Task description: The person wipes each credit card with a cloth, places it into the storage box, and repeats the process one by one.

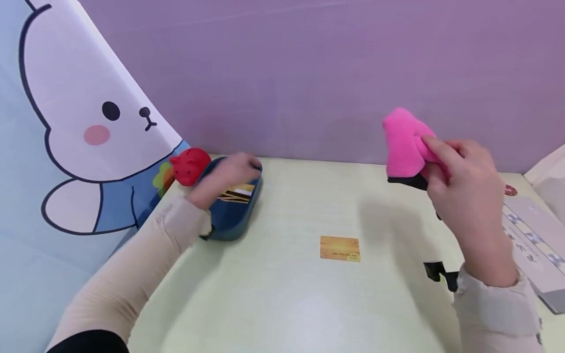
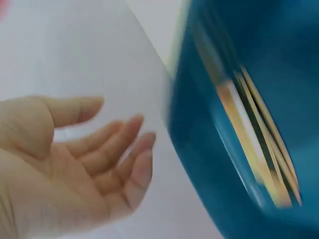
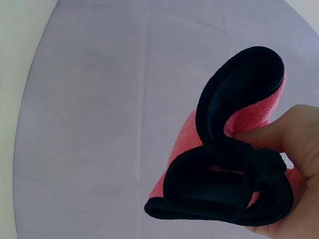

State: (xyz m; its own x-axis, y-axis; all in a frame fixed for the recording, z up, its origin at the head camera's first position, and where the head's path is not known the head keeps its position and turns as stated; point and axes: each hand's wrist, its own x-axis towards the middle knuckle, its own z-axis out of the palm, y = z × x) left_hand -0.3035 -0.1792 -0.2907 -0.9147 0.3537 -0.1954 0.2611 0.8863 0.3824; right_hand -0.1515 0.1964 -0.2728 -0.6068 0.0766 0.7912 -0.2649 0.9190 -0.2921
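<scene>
My right hand (image 1: 468, 189) pinches a folded pink fleece piece with black edging (image 1: 402, 144) between thumb and fingers, held up over the right of the table. Seen from the right wrist, its black-rimmed openings (image 3: 212, 194) face the camera, and the thumb presses into the pink cloth. Over at the left, my left hand (image 1: 231, 169) reaches across the far part of a dark blue tray (image 1: 227, 226). Its fingers are loosely bent with nothing between them in the left wrist view. In the tray lie thin wooden sticks (image 2: 269, 132) and a gold-coloured strip or card (image 2: 244, 139).
A red piggy bank (image 1: 191, 166) stands beside the tray, against the rabbit-print cloth. A gold card (image 1: 340, 248) lies flat mid-table. At the right edge are a grey-white box (image 1: 536, 245) and a small red round item (image 1: 510, 190). A purple cloth backdrop (image 1: 309, 83) rises behind.
</scene>
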